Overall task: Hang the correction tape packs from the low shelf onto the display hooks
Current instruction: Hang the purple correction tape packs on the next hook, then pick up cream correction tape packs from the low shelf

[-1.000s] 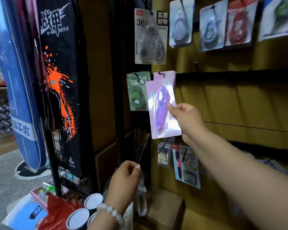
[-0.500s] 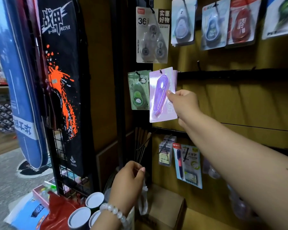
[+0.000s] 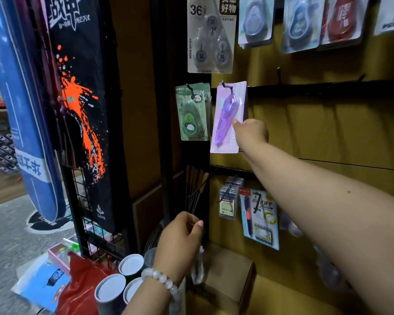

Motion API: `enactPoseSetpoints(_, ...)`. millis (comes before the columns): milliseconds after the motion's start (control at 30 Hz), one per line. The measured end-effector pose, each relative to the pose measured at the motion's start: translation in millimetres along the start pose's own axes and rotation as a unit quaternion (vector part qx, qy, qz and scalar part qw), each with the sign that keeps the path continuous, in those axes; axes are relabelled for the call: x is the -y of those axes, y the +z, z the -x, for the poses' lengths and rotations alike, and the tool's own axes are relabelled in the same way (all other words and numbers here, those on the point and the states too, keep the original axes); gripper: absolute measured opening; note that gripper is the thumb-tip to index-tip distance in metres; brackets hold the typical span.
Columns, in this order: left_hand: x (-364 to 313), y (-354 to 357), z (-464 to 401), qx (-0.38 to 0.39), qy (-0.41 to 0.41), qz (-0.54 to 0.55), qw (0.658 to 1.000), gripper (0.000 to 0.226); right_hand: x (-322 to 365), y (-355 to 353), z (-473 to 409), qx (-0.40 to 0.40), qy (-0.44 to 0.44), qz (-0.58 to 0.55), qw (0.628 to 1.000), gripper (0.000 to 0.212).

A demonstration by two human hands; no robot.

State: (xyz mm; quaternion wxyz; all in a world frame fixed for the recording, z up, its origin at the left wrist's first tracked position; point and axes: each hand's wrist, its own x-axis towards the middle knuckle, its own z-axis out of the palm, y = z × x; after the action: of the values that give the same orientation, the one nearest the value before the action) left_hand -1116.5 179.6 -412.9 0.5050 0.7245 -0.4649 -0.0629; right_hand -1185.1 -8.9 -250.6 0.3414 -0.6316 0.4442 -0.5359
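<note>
My right hand [image 3: 251, 133] reached up to the middle of the frame, its fingers curled and pinching the right edge of the pink card pack holding a translucent purple correction tape [image 3: 228, 117]. The pack hung from a black metal display hook [image 3: 226, 85] that passed through the hole at its top, and its lower end tilted a little to the left. Just left of it hung a green card pack with an avocado-shaped correction tape [image 3: 192, 112] on a hook of its own, and above that, at the top of the frame, a grey-white value pack of three tapes marked 36 [image 3: 210, 35]. More blister packs in grey, blue and red hung along the upper right. My left hand [image 3: 180, 244], with a white bead bracelet [image 3: 162, 279] at the wrist, was low in the centre of the frame, fingers curled with the thumb against them; whether they gripped the clear plastic [image 3: 197, 269] hanging just beside them I could not tell. Under it sat a brown cardboard box [image 3: 228, 276], and to the lower left stood white-topped paper tubes [image 3: 110, 289] beside a red plastic bag [image 3: 82, 283].
</note>
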Motion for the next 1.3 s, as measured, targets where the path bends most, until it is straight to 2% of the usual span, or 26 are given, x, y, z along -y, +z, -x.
enactPoseSetpoints(167,-2,5,4,0.012,0.0,-0.018,1.0,0.011,-32,-7,17,0.064,0.011,-0.024,0.998,0.027)
enactPoseSetpoints(300,-2,15,10,0.029,-0.001,-0.053,0.998,0.013,-59,-17,41,0.12,0.031,-0.041,0.991,0.032)
enactPoseSetpoints(500,8,39,31,0.093,-0.001,-0.137,0.986,0.019,-113,-54,101,0.198,-0.029,0.065,0.978,0.033)
enactPoseSetpoints(767,26,76,62,0.193,0.012,-0.243,0.95,0.028,-226,-99,143,0.24,0.002,0.237,0.941,0.041)
enactPoseSetpoints(1034,35,117,79,0.244,0.026,-0.258,0.935,0.03,-324,-147,143,0.226,0.142,0.272,0.924,0.042)
enactPoseSetpoints(1167,45,145,87,0.272,0.014,-0.244,0.931,0.027,-367,-169,147,0.206,0.24,0.289,0.904,0.038)
enactPoseSetpoints(1300,60,174,97,0.299,-0.01,-0.225,0.927,0.029,-411,-182,151,0.2,0.306,0.307,0.879,0.044)
